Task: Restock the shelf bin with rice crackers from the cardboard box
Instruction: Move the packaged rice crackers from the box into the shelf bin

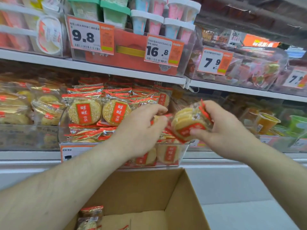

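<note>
1. Rice cracker packets (191,121), a small stack in clear wrap with red edges, sit in the right hand (221,128); its grip is closed around them, fingers on top and thumb below.
2. Left hand (142,130) reaches into the clear shelf bin (172,156), fingers curled; a red packet edge shows at the fingertips, but I cannot tell whether that grip holds it.
3. Bin is well filled with rice crackers (85,112), two facing forward, on the middle shelf.
4. Cardboard box (187,196) stands open below the bin, with a few packets (90,216) left at its bottom left.
5. Price tags (91,36) hang on the shelf above.
</note>
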